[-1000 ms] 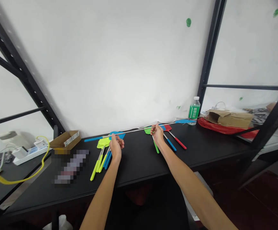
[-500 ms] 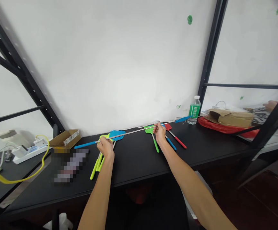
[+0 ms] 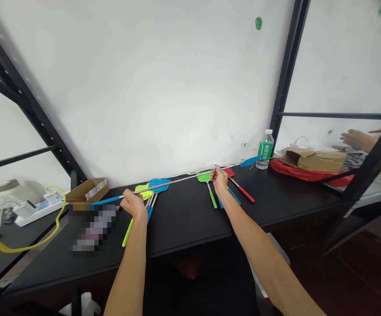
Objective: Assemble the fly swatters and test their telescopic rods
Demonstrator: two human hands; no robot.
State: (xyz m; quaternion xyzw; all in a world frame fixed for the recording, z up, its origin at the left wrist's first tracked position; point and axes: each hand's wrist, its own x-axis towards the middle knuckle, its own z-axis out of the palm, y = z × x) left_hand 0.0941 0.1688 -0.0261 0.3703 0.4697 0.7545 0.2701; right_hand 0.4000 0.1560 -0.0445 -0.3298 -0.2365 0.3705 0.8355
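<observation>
A blue fly swatter with a long thin metal rod (image 3: 179, 180) is held across the black table, slanting up to the right. My left hand (image 3: 133, 204) is closed around the rod where it meets the blue handle (image 3: 106, 200). My right hand (image 3: 219, 179) pinches the rod nearer the blue swatter head (image 3: 251, 161). Below and beside my left hand lie a yellow-green swatter (image 3: 142, 192) and blue swatters (image 3: 159, 185), their handles partly hidden by my arm. Around my right hand lie a green swatter (image 3: 204, 176), a red swatter (image 3: 243, 192) and blue handles (image 3: 235, 196).
A water bottle (image 3: 265, 150) stands by the rack post at right. An open cardboard box (image 3: 88, 191) and a power strip (image 3: 40, 213) are at left. Past the post lie a carton (image 3: 315, 161) on red plastic (image 3: 289, 171) and another person's hands (image 3: 357, 139).
My left hand has moved left with the handle, and the rod between handle and swatter head is longer. My right hand stays almost in place. The other person's hands reach further into view.
</observation>
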